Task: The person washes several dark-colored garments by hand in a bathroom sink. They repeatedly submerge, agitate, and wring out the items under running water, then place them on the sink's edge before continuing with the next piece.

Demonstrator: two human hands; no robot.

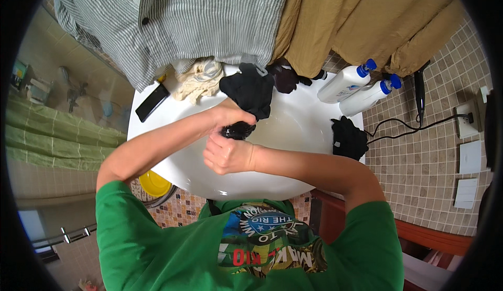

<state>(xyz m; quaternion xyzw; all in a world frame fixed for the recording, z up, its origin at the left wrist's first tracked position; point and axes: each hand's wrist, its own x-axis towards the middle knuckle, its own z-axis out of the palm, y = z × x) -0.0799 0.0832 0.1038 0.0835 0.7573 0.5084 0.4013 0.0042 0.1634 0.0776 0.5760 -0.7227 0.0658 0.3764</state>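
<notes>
Over a white washbasin (192,169) my two hands are close together on a wet, shiny black cloth (238,130). My left hand (232,115) grips its far side. Nearer my body, my right hand (227,153) is curled into a fist around the other part. Much of the cloth is hidden in the fingers. Just beyond my left hand, another black cloth (249,88) is draped at the back of the basin, seemingly over the tap. Cloudy water (281,128) stands in the bowl.
A cream cloth (200,80), a smartphone (152,103), dark cloths (286,78), two white pump bottles (345,84) (367,96) and black fabric (349,138) sit around the rim. Striped (212,19) and brown garments (365,19) hang above. A hair dryer (420,94) hangs right; a yellow basin (155,183) is below left.
</notes>
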